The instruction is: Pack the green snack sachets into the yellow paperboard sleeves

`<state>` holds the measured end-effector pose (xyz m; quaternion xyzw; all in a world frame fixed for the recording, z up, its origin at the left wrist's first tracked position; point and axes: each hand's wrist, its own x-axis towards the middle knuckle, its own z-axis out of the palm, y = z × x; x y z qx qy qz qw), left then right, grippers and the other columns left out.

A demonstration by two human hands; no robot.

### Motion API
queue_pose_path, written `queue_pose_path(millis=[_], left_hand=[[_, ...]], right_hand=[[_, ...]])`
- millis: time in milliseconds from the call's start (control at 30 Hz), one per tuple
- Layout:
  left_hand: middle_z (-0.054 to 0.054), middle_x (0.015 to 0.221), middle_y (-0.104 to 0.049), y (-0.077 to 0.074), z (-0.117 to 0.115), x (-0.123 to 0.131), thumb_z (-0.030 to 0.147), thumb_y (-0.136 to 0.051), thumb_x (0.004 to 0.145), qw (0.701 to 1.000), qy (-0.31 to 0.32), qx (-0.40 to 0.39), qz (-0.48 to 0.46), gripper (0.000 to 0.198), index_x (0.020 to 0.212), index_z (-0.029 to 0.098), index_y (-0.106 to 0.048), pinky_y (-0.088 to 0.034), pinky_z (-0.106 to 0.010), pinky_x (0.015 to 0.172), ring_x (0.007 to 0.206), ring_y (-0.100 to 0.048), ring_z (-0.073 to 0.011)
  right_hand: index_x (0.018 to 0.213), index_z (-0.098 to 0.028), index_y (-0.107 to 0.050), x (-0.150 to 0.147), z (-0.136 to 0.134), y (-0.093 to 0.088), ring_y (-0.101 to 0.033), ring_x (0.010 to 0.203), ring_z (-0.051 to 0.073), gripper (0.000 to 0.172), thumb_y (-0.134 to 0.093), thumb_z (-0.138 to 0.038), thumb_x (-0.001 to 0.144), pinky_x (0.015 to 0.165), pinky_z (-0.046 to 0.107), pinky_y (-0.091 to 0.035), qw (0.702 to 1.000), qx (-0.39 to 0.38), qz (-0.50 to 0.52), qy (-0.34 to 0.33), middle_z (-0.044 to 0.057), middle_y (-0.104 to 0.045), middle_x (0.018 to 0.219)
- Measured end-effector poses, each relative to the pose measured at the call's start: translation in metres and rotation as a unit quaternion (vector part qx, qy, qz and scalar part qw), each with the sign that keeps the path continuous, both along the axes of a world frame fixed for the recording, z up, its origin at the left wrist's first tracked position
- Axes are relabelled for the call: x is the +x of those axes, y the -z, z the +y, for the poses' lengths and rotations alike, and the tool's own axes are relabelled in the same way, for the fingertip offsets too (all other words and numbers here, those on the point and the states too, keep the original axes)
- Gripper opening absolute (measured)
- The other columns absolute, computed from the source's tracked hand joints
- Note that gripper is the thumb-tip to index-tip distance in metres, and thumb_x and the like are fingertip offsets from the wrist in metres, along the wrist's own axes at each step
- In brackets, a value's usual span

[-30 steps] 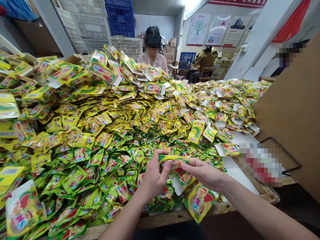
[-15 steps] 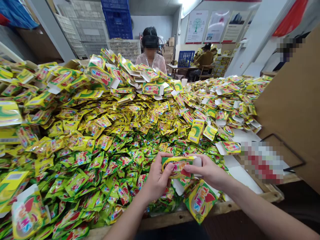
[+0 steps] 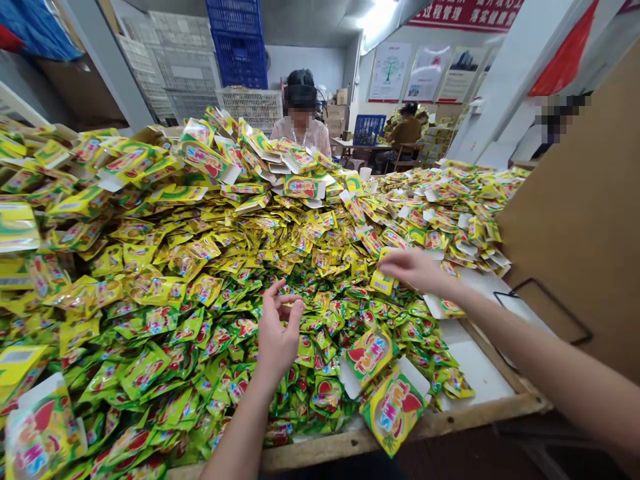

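Note:
My left hand (image 3: 280,330) is raised over the heap of small green sachets (image 3: 165,323), its fingers apart and holding nothing. To the right, my right hand (image 3: 417,270) reaches forward with its fingers bent together over the upper part of a small yellow carton (image 3: 383,283); the fingertips partly cover it. Between my arms, close to the table's front edge, lie two printed fruit cartons, one carton (image 3: 370,353) with a white flap out and another carton (image 3: 395,410) overlapping the wooden rim.
Yellow sachets (image 3: 165,267) and flattened cartons (image 3: 205,150) pile up behind the green ones. A wooden rim (image 3: 440,423) edges the table. On the right stand a large cardboard sheet (image 3: 575,200) and a black wire frame (image 3: 555,307). A person (image 3: 303,127) sits across the heap.
The carton held between both hands is no longer in them. My left hand has moved left and opened; my right hand has moved forward to the yellow carton. The view has tilted up slightly.

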<state>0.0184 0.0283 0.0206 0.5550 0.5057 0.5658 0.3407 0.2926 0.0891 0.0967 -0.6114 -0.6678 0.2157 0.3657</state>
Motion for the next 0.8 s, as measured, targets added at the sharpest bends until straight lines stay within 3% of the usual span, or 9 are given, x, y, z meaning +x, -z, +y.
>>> queue_pose_path(millis=[33, 67, 133, 200, 300, 400, 567, 667, 800], left_hand=[[-0.005, 0.091, -0.062, 0.001, 0.0, 0.001, 0.038, -0.051, 0.085, 1.0, 0.0, 0.001, 0.015, 0.043, 0.122, 0.018, -0.039, -0.047, -0.025, 0.058, 0.069, -0.058, -0.0137], [-0.004, 0.089, -0.062, 0.003, 0.001, 0.002, 0.036, -0.05, 0.085, 0.999, 0.001, 0.001, 0.034, 0.041, 0.121, 0.018, -0.04, -0.046, -0.025, 0.056, 0.066, -0.058, -0.0131], [-0.004, 0.085, -0.062, 0.007, 0.003, 0.003, 0.035, -0.048, 0.086, 0.997, 0.014, 0.0, 0.081, 0.036, 0.117, 0.017, -0.044, -0.045, -0.025, 0.053, 0.06, -0.056, -0.0127], [-0.005, 0.085, -0.064, 0.011, 0.01, 0.004, 0.031, -0.042, 0.089, 0.987, 0.047, -0.008, 0.152, 0.03, 0.114, 0.017, -0.047, -0.048, -0.027, 0.056, 0.062, -0.059, -0.0141], [-0.008, 0.095, -0.066, 0.014, 0.028, 0.008, 0.019, -0.034, 0.09, 0.957, 0.099, -0.023, 0.27, 0.028, 0.112, 0.016, -0.051, -0.051, -0.033, 0.074, 0.082, -0.064, -0.0182], [-0.01, 0.109, -0.064, 0.016, 0.052, 0.017, 0.006, -0.04, 0.081, 0.926, 0.147, -0.029, 0.347, 0.032, 0.106, 0.017, -0.057, -0.045, -0.036, 0.092, 0.103, -0.059, -0.0205], [-0.009, 0.105, -0.064, 0.016, 0.077, 0.033, -0.002, -0.056, 0.063, 0.875, 0.203, -0.041, 0.437, 0.035, 0.09, 0.018, -0.064, -0.042, -0.039, 0.093, 0.103, -0.057, -0.0259], [-0.01, 0.096, -0.064, 0.01, 0.077, 0.034, -0.003, -0.057, 0.061, 0.869, 0.185, -0.032, 0.457, 0.025, 0.075, 0.018, -0.061, -0.04, -0.043, 0.092, 0.104, -0.055, -0.0288], [-0.007, 0.083, -0.062, -0.004, 0.071, 0.028, -0.002, -0.058, 0.062, 0.893, 0.149, -0.009, 0.425, 0.021, 0.069, 0.018, -0.055, -0.04, -0.04, 0.09, 0.097, -0.056, -0.0268]], right_hand=[[0.074, -0.018, -0.071, -0.016, -0.004, 0.02, -0.066, 0.068, 0.018, 0.008, -0.069, -0.026, 0.073, 0.067, 0.031, -0.049, 0.985, -0.045, -0.138, -0.09, 0.004, -0.072, 0.073], [0.076, -0.018, -0.071, -0.029, -0.006, 0.038, -0.066, 0.07, 0.019, 0.006, -0.07, -0.022, 0.071, 0.068, 0.031, -0.049, 0.976, -0.061, -0.175, -0.115, 0.005, -0.071, 0.075], [0.082, -0.017, -0.069, -0.047, -0.004, 0.063, -0.066, 0.079, 0.024, 0.013, -0.072, -0.017, 0.069, 0.071, 0.034, -0.048, 0.961, -0.072, -0.234, -0.126, 0.01, -0.07, 0.086], [0.085, -0.014, -0.069, -0.052, 0.002, 0.075, -0.064, 0.085, 0.029, 0.018, -0.072, -0.013, 0.067, 0.074, 0.037, -0.047, 0.96, -0.07, -0.249, -0.109, 0.015, -0.067, 0.091], [0.084, -0.014, -0.07, -0.045, 0.011, 0.075, -0.063, 0.085, 0.029, 0.014, -0.067, -0.01, 0.07, 0.075, 0.037, -0.046, 0.957, -0.068, -0.256, -0.114, 0.013, -0.067, 0.085], [0.085, -0.018, -0.073, -0.037, 0.009, 0.073, -0.062, 0.089, 0.025, 0.02, -0.064, -0.008, 0.07, 0.079, 0.035, -0.046, 0.963, -0.052, -0.229, -0.132, 0.009, -0.067, 0.089], [0.084, -0.018, -0.075, -0.03, -0.007, 0.076, -0.061, 0.09, 0.022, 0.022, -0.061, -0.008, 0.071, 0.082, 0.033, -0.048, 0.98, -0.012, -0.146, -0.131, 0.01, -0.066, 0.096], [0.082, -0.019, -0.075, -0.023, -0.013, 0.078, -0.063, 0.082, 0.021, 0.021, -0.058, -0.011, 0.072, 0.078, 0.035, -0.049, 0.99, 0.013, -0.085, -0.108, 0.009, -0.068, 0.087], [0.081, -0.018, -0.073, -0.016, -0.02, 0.078, -0.063, 0.065, 0.019, 0.017, -0.059, -0.023, 0.074, 0.063, 0.033, -0.052, 0.997, 0.044, 0.01, -0.068, 0.008, -0.068, 0.079]])
